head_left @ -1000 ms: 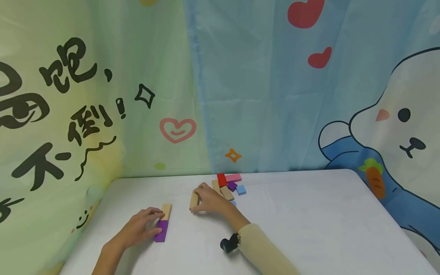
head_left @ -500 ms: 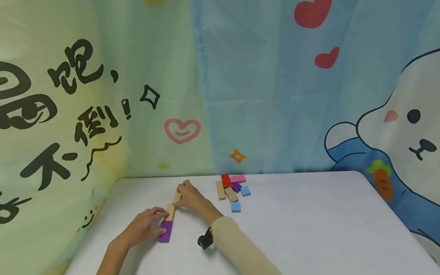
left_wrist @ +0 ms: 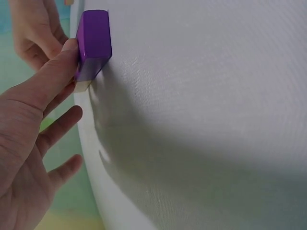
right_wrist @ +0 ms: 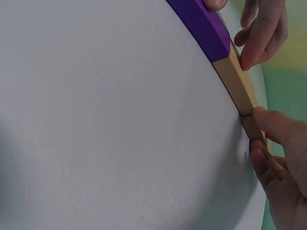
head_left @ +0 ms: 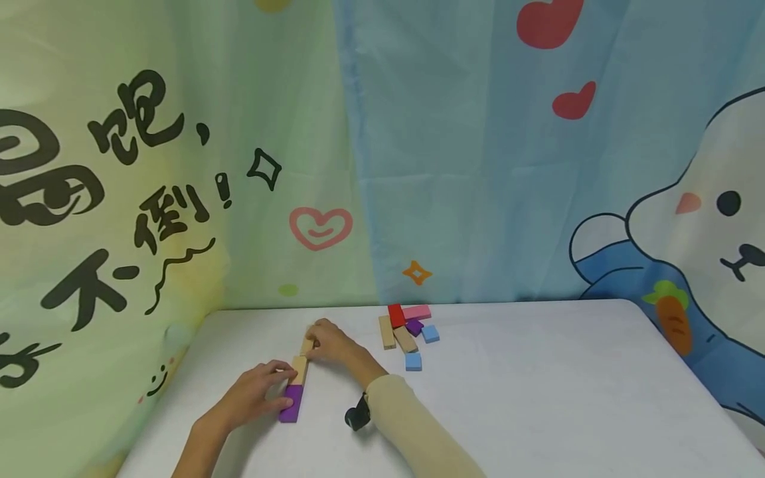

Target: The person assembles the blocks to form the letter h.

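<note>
On the white table, a purple block (head_left: 289,410) and a plain wooden block (head_left: 300,370) lie end to end in a line. My left hand (head_left: 248,400) is at their left side, thumb on the purple block and index fingertip against the wooden one. Its other fingers are spread, as the left wrist view shows. At the far end of the line, my right hand (head_left: 333,346) pinches a second wooden block (right_wrist: 251,128) between thumb and fingers. In the right wrist view this block's near end meets the first wooden block, and the fingers hide much of it.
To the right lies a loose group: a red block (head_left: 396,315), a pink block (head_left: 417,312), a small purple block (head_left: 414,326), two wooden blocks (head_left: 387,333) and two blue blocks (head_left: 413,362). A printed curtain (head_left: 478,199) hangs behind the table's back edge.
My right hand has carried the second wooden block left from beside the loose group to the far end of the line. The left hand has stayed at the purple block; the head view shifts slightly.
</note>
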Action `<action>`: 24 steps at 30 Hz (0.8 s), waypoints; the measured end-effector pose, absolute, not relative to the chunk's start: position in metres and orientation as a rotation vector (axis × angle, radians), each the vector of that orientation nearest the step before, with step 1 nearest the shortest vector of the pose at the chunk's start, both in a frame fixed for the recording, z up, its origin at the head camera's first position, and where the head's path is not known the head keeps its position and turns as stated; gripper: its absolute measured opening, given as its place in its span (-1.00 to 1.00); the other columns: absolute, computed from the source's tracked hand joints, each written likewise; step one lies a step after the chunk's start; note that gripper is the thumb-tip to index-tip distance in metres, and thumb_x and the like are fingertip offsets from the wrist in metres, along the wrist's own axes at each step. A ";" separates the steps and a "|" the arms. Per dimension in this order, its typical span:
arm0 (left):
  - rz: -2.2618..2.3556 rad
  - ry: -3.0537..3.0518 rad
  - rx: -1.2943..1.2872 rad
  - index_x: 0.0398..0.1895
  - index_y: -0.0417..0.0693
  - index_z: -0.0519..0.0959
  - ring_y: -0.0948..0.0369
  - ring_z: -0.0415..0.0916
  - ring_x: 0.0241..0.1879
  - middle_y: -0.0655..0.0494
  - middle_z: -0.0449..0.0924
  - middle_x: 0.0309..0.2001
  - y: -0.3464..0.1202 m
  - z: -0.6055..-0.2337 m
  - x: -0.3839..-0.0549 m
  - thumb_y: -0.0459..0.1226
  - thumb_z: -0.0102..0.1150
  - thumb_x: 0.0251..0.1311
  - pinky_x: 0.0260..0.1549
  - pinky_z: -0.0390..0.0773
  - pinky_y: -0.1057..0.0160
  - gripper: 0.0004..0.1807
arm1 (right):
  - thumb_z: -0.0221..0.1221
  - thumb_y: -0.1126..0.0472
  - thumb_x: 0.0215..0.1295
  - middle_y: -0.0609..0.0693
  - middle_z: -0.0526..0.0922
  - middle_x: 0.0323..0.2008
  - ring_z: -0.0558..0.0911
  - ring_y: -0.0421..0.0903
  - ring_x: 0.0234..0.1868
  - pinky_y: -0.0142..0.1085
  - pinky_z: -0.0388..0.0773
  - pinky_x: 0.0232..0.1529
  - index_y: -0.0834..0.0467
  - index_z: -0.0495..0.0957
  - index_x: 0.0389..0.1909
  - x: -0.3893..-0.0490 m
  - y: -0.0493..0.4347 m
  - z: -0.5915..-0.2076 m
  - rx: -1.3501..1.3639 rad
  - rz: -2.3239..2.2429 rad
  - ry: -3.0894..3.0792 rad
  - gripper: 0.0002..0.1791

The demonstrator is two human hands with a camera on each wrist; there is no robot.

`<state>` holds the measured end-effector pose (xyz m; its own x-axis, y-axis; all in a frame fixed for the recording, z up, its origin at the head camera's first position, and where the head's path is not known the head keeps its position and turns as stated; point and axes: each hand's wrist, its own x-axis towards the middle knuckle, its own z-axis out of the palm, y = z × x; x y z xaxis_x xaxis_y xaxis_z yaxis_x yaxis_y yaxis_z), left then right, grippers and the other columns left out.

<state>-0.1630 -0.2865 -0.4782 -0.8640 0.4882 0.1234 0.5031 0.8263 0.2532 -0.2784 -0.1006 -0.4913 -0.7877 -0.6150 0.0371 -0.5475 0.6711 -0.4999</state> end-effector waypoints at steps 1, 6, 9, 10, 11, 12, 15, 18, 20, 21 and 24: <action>-0.430 -2.947 -0.805 -0.01 -0.01 0.56 0.12 0.48 -0.01 0.12 0.53 -0.02 -0.287 -0.478 -0.163 -0.02 0.26 0.02 -0.10 0.45 -0.02 -0.54 | 0.26 0.12 0.11 0.04 0.48 -0.01 0.44 -0.14 0.03 -0.40 0.40 -0.02 0.15 0.56 -0.18 -0.278 -0.101 -0.492 -0.972 -0.758 2.740 -0.72; -0.442 -2.960 -0.800 0.01 -0.01 0.56 0.12 0.47 -0.01 0.13 0.52 -0.02 -0.287 -0.478 -0.162 0.00 0.23 0.05 -0.09 0.45 -0.01 -0.53 | 0.22 0.17 0.14 0.14 0.42 0.16 0.36 -0.02 0.27 -0.34 0.38 0.06 0.15 0.48 -0.42 -0.278 -0.101 -0.492 -1.013 -0.751 2.719 -0.85; -0.451 -2.988 -0.776 0.02 0.00 0.55 0.12 0.46 0.00 0.14 0.51 0.00 -0.286 -0.476 -0.162 0.02 0.21 0.05 -0.08 0.44 -0.01 -0.52 | 0.18 0.22 0.16 0.19 0.39 0.20 0.34 0.03 0.29 -0.34 0.36 -0.02 0.16 0.35 -0.56 -0.277 -0.101 -0.491 -1.045 -0.766 2.701 -0.79; -0.453 -2.992 -0.773 0.02 0.00 0.55 0.12 0.46 0.00 0.13 0.50 0.00 -0.286 -0.476 -0.162 0.02 0.21 0.06 -0.07 0.44 -0.02 -0.52 | 0.17 0.24 0.16 0.19 0.40 0.19 0.34 0.04 0.29 -0.33 0.35 -0.04 0.17 0.33 -0.59 -0.277 -0.101 -0.491 -1.061 -0.770 2.698 -0.76; -0.453 -2.991 -0.775 0.02 0.00 0.55 0.12 0.46 0.00 0.13 0.50 0.00 -0.286 -0.476 -0.162 0.01 0.21 0.06 -0.07 0.44 -0.02 -0.52 | 0.16 0.26 0.17 0.20 0.41 0.19 0.34 0.04 0.29 -0.32 0.35 -0.03 0.18 0.32 -0.59 -0.276 -0.100 -0.491 -1.070 -0.770 2.696 -0.76; -0.453 -2.996 -0.771 0.02 0.00 0.55 0.13 0.46 0.01 0.14 0.50 0.00 -0.285 -0.477 -0.162 0.00 0.22 0.05 -0.06 0.44 -0.02 -0.52 | 0.15 0.27 0.17 0.21 0.40 0.19 0.34 0.05 0.29 -0.32 0.35 -0.03 0.17 0.31 -0.59 -0.276 -0.100 -0.492 -1.078 -0.769 2.697 -0.77; -0.467 -2.997 -0.780 0.01 0.00 0.54 0.12 0.46 0.02 0.14 0.51 0.01 -0.285 -0.477 -0.164 -0.02 0.25 0.03 -0.05 0.44 -0.03 -0.53 | 0.13 0.28 0.19 0.21 0.40 0.19 0.35 0.05 0.29 -0.30 0.38 0.05 0.20 0.37 -0.54 -0.277 -0.099 -0.494 -1.098 -0.764 2.706 -0.82; -0.470 -3.020 -0.789 0.00 0.01 0.52 0.12 0.47 0.02 0.15 0.51 0.00 -0.286 -0.476 -0.169 -0.04 0.29 0.00 -0.04 0.46 -0.01 -0.53 | 0.12 0.27 0.20 0.22 0.36 0.23 0.35 0.03 0.28 -0.27 0.39 0.15 0.19 0.49 -0.35 -0.276 -0.097 -0.498 -1.084 -0.763 2.711 -0.94; -0.462 -3.036 -0.804 0.03 0.00 0.50 0.10 0.47 0.02 0.13 0.51 0.01 -0.286 -0.475 -0.173 -0.05 0.31 -0.02 -0.04 0.47 -0.03 -0.49 | 0.13 0.26 0.21 0.21 0.33 0.26 0.39 -0.01 0.24 -0.26 0.38 0.18 0.18 0.52 -0.14 -0.276 -0.095 -0.500 -1.054 -0.786 2.704 -0.80; -0.462 -3.047 -0.810 0.04 0.00 0.49 0.09 0.47 0.02 0.12 0.51 0.01 -0.286 -0.474 -0.175 -0.05 0.32 -0.04 -0.04 0.47 -0.03 -0.47 | 0.14 0.26 0.21 0.20 0.33 0.25 0.40 -0.03 0.21 -0.26 0.37 0.20 0.18 0.51 -0.05 -0.275 -0.094 -0.501 -1.047 -0.798 2.706 -0.72; -0.427 -3.083 -0.820 0.09 -0.01 0.46 0.08 0.47 0.01 0.10 0.49 0.02 -0.286 -0.471 -0.181 -0.03 0.35 -0.09 -0.05 0.47 -0.02 -0.39 | 0.15 0.27 0.19 0.18 0.36 0.22 0.48 -0.08 0.10 -0.33 0.41 0.15 0.20 0.44 0.11 -0.275 -0.091 -0.503 -1.033 -0.874 2.688 -0.58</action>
